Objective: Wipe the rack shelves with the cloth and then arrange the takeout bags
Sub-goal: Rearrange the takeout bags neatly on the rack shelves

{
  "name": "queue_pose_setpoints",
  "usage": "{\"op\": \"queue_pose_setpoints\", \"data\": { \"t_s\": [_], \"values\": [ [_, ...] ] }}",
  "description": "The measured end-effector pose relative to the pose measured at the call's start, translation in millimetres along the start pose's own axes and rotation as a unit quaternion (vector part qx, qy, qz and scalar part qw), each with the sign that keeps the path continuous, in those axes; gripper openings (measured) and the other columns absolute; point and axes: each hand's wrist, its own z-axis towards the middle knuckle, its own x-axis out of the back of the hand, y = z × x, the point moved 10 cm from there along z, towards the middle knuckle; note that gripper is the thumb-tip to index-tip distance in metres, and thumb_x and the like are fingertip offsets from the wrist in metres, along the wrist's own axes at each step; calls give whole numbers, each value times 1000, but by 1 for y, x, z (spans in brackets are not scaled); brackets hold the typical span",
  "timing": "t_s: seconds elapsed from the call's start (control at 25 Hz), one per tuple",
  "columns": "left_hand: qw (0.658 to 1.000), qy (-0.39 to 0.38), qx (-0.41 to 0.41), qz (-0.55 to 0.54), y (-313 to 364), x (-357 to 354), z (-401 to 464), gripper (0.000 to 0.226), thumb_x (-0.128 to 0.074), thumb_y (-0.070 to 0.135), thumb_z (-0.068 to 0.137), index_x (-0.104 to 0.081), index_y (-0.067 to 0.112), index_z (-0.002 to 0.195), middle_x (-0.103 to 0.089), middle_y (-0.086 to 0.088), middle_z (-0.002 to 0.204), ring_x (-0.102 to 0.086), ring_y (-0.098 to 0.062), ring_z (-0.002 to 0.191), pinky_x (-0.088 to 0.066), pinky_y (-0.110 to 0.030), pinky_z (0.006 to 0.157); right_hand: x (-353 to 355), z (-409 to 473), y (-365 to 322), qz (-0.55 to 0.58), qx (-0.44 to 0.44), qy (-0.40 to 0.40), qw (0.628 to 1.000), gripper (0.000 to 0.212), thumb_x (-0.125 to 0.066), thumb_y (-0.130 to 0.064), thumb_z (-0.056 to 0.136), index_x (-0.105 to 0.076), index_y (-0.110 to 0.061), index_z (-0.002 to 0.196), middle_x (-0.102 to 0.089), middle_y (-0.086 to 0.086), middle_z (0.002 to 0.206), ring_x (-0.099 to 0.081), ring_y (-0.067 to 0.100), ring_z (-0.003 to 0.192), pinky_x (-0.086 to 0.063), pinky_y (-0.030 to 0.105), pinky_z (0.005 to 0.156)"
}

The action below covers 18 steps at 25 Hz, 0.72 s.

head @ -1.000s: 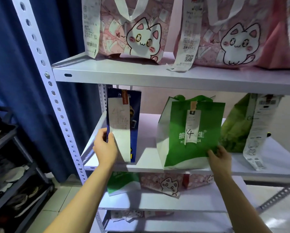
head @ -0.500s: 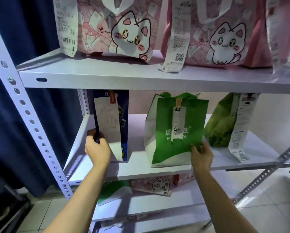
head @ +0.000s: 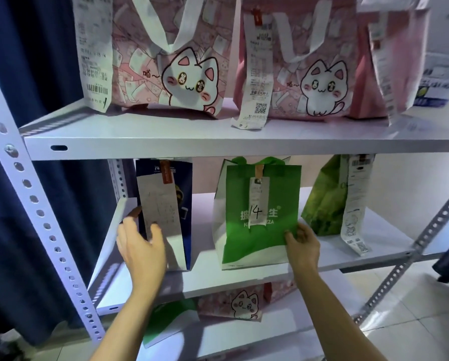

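A white metal rack holds takeout bags. On the middle shelf (head: 207, 278) stand a dark blue bag (head: 183, 204) with a long receipt, a green bag (head: 259, 217) marked 14, and a leafy green bag (head: 322, 201). My left hand (head: 140, 250) is spread open at the blue bag's lower left, fingers around its receipt without gripping. My right hand (head: 302, 246) pinches the green bag's lower right edge. Two pink cat bags (head: 166, 56) (head: 301, 63) stand on the top shelf (head: 218, 138). No cloth is in view.
A dark blue curtain (head: 43, 74) hangs left of the rack's perforated post (head: 39, 212). The shelf below carries a green-and-white bag (head: 166, 319) and a pink cat bag (head: 239, 304). Pale floor tiles (head: 413, 316) lie to the right.
My left hand has let go of the blue bag's left edge and spread open beside it. My right hand keeps its hold on the green bag. The view has shifted.
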Motion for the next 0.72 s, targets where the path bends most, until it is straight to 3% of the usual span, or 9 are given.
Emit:
{"op": "queue_pose_setpoints", "data": {
  "t_s": [0.12,0.2,0.32,0.44,0.56,0.72],
  "values": [
    [996,-8,-83,30,42,-4,-15,23,-59,7,93,-58,10,116,-53,-9,116,-47,-26,112,-40,-47,99,12,-3,-32,23,59,7,998,25,-69,-14,91,-64,-30,108,-70,0,116,-66,21,111,-53,45,101],
    [996,-13,-83,32,54,-9,-19,25,-60,6,91,-58,9,115,-53,-12,120,-47,-27,117,-40,-52,102,19,-2,-55,45,102,-2,994,31,-68,-13,92,-63,-21,121,-68,1,120,-64,20,115,-52,42,102],
    [995,-50,-64,50,58,-24,-24,30,-61,10,92,-54,10,121,-49,-13,126,-49,-33,114,-42,-53,98,26,1,-79,46,140,-12,989,32,-68,-11,92,-63,-21,123,-68,-2,119,-63,16,114,-51,35,102],
    [997,-68,-8,28,43,-30,-29,38,-63,17,93,-47,14,127,-47,-7,125,-46,-16,104,-39,-35,87,23,3,-83,51,142,-47,987,34,-67,-9,92,-62,-16,125,-68,1,120,-64,18,114,-51,36,102],
    [996,-61,43,43,23,-27,-39,37,-66,19,91,-50,16,124,-49,-4,125,-38,2,96,-37,-31,84,21,6,-72,47,130,-73,988,34,-65,-8,93,-61,-14,126,-68,5,120,-65,22,112,-52,40,101],
    [991,-49,73,102,11,-22,-50,21,-63,15,91,-61,16,111,-55,-6,118,-57,-24,101,-39,-32,79,17,16,-61,41,116,-103,987,28,-63,-10,94,-63,-21,120,-71,-6,110,-68,16,103,-57,39,91]
  ]
}}
